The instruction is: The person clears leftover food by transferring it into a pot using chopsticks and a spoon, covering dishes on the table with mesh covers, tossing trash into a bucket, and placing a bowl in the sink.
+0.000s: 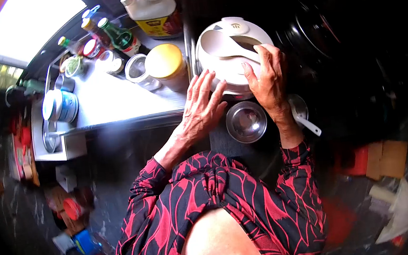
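**Two hands at a white rice cooker, a ladle lying across its top**

The right hand (269,78) is over the right side of the rice cooker (232,78), at the upper centre of the frame. Its fingers are bent at the handle end of a white ladle (220,44), with the thumb apart from them; whether the grip is closed on the handle cannot be told. The ladle's broad head points to the upper left, over the cooker's top.

The left hand (201,105) is open, palm down, its fingers spread and their tips at the cooker's near left edge, with nothing held in its grip.

Just below the cooker, between the two forearms, is a round metal bowl (246,122). Partly behind the right wrist is another small bowl (299,105), with a white-handled utensil (309,125) slanting out to the lower right.

Left of the cooker, on the shiny bench (112,105), stand a yellow-lidded jar (164,62), a clear jar (139,70) and a green bottle (121,37). A white jug (154,8) with a yellow label is above them, and a white and blue tub (66,106) is farther left. Cardboard (392,158) shows at the lower right.
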Demonstrator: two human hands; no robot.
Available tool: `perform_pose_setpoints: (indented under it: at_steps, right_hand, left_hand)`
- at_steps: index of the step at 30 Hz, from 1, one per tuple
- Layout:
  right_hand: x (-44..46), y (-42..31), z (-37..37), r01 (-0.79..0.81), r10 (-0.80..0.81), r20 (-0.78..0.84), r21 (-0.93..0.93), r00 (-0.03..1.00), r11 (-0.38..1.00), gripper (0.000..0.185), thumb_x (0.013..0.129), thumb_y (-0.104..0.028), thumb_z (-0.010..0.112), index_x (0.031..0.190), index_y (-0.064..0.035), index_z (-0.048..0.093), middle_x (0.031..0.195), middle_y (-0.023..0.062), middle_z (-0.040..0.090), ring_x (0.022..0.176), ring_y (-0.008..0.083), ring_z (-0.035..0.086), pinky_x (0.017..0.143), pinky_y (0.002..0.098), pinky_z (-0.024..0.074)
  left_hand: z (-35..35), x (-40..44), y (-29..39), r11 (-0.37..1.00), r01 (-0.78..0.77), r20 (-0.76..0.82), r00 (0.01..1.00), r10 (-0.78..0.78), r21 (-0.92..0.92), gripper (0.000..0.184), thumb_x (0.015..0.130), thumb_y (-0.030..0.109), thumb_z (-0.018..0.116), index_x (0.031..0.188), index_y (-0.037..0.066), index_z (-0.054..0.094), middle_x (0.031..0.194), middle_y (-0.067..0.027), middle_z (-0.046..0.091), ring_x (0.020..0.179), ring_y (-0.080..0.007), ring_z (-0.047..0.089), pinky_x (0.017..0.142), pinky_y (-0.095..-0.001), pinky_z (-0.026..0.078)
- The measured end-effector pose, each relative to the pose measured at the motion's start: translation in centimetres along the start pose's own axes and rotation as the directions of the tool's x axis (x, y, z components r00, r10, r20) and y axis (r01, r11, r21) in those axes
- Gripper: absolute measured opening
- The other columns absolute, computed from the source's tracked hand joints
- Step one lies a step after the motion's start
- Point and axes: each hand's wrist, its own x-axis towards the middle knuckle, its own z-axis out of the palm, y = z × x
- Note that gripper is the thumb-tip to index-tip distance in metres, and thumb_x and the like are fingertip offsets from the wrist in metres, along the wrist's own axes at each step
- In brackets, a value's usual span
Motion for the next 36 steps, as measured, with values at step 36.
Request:
perform_pose_setpoints:
  at_steps: [36]
  right_hand:
    - [-57.4,-22.3,1.5,-0.846,0.881,0.064,-0.251,0.469,0.469,0.027,0.078,-0.025,0.058,0.091,-0.0019,0.054,0.088,0.0141,0.056,0.086,0.0301,0.056,0.074,0.0412,0.0451]
  left_hand:
    - [12.1,-28.1,13.0,0.529,-0.428,0.502,0.186,0.845,-0.732,0.025,0.076,0.013,0.056,0.100,0.007,0.058,0.095,-0.0148,0.061,0.085,-0.0319,0.058,0.071,-0.0409,0.049]
